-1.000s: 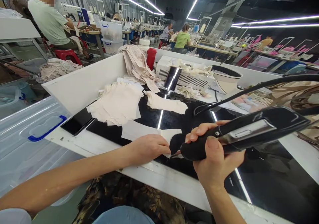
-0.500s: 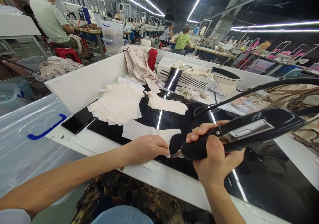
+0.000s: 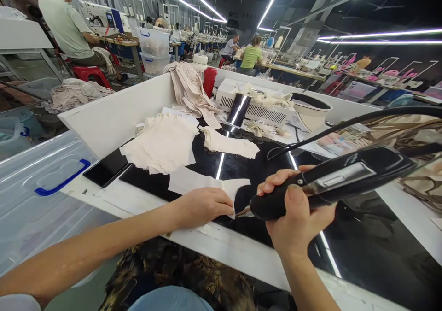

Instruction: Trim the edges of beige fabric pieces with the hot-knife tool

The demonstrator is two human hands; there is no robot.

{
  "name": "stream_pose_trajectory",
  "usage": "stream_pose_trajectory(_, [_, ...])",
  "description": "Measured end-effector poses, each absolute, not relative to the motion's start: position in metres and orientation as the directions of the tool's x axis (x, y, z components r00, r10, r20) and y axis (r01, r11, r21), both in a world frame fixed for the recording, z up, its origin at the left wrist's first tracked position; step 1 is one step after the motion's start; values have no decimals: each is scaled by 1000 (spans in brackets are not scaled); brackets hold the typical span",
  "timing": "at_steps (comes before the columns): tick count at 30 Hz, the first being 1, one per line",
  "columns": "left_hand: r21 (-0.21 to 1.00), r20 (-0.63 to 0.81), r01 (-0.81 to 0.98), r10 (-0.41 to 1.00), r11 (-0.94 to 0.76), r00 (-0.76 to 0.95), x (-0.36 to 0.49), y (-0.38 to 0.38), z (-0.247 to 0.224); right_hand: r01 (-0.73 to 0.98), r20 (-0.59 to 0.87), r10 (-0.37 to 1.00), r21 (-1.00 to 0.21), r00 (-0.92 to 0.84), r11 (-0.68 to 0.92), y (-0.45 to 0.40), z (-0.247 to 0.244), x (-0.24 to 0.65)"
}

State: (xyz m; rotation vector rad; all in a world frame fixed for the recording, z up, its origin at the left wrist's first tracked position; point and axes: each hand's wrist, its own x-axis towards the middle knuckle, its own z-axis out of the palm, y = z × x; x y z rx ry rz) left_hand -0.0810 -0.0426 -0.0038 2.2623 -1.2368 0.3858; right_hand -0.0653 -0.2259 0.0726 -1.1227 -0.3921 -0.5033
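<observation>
My left hand (image 3: 203, 206) is closed at the near corner of a pale, curved fabric piece (image 3: 193, 180), its fingertips pinching the edge on the black glossy plate (image 3: 255, 230). My right hand (image 3: 297, 214) is wrapped round a thick black corded hand tool (image 3: 331, 177), thumb on top near its front end. The tool's narrow metal tip (image 3: 243, 212) points left and meets the fabric corner just beside my left fingertips. Whether the tip presses into the cloth I cannot tell. A pile of cream fabric pieces (image 3: 162, 140) lies beyond my left hand, and another curved piece (image 3: 229, 143) lies farther back.
A phone-like black slab (image 3: 107, 167) lies at the left. A draped beige cloth (image 3: 191, 87), a red bottle (image 3: 209, 81) and a vented white box (image 3: 255, 106) stand behind. The tool's cable (image 3: 345, 126) arcs rightward. A clear plastic bin (image 3: 41, 209) adjoins the table; co-workers sit beyond.
Hardly anything differs: the view shifts slightly, and my right hand with the tool tilts a little. My left hand keeps its place on the fabric corner.
</observation>
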Motion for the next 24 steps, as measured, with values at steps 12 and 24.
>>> stream_pose_trajectory(12, [297, 497, -852, -693, -430, 523, -80, -42, -5, 569, 539, -190, -737, 820, 364, -225, 72, -66])
stream_pose_trajectory(24, [281, 506, -853, -688, -439, 521, -81, -40, -5, 536, 527, -128, -769, 840, 348, -223, 69, -73])
